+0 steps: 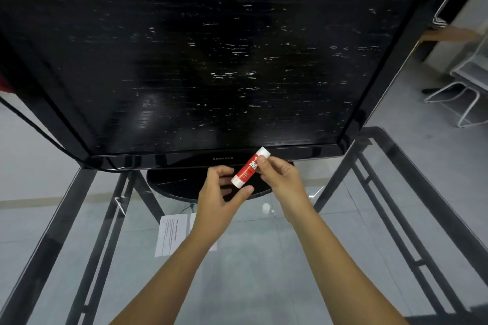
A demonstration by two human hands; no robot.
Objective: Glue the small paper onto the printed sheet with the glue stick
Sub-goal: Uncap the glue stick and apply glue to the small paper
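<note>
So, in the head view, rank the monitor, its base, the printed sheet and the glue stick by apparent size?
1. monitor
2. oval base
3. printed sheet, though the left forearm hides part of it, so base versus sheet is unsure
4. glue stick, clearly smallest

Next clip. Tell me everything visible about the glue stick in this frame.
The glue stick is a short cylinder, seemingly plastic, with a red body printed GLUE STICK in white and two white ends. No glue shows. It is held in the air, tilted with its upper end to the right, in front of the black monitor's lower edge and stand. The right hand pinches its upper part. The left hand cups the lower end, thumb beneath; whether it touches is unclear.
</note>
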